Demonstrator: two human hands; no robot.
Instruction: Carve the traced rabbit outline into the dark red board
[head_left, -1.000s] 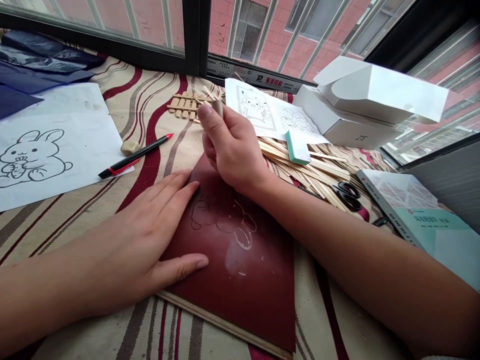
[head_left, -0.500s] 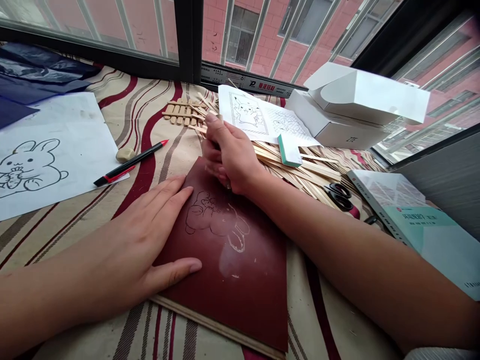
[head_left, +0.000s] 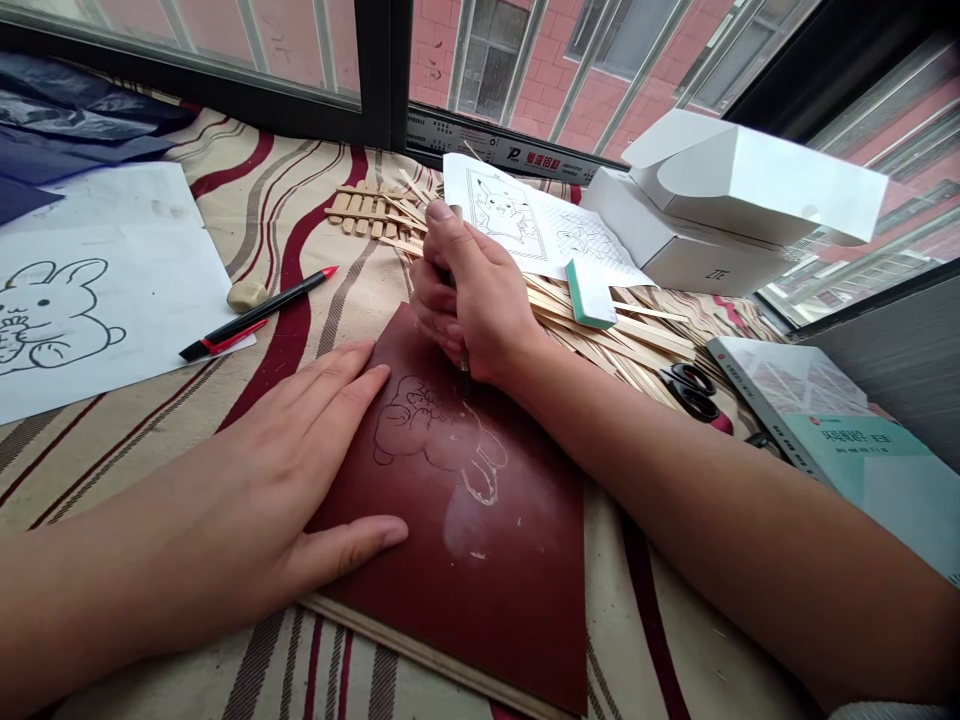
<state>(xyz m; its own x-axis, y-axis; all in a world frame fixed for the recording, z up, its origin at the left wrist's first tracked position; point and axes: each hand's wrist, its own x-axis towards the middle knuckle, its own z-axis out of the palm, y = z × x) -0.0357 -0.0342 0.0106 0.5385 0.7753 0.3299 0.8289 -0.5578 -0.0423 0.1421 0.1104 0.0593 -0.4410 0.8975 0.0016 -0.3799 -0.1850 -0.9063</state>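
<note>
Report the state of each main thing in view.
Dark red rectangular board: flat, bearing dark and pale lines
Bare left hand: resting spread on the board
Bare right hand: closed around a slim dark-tipped tool
White cardboard box: open
Teal-and-white book: closed, flat

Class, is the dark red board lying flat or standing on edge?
Flat: the board has its drawn-on face up, and the left hand rests on it.

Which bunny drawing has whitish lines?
The bunny on the red board, beside the left hand: its ears are outlined whitish. The other bunny, on white paper, is drawn in black.
</note>
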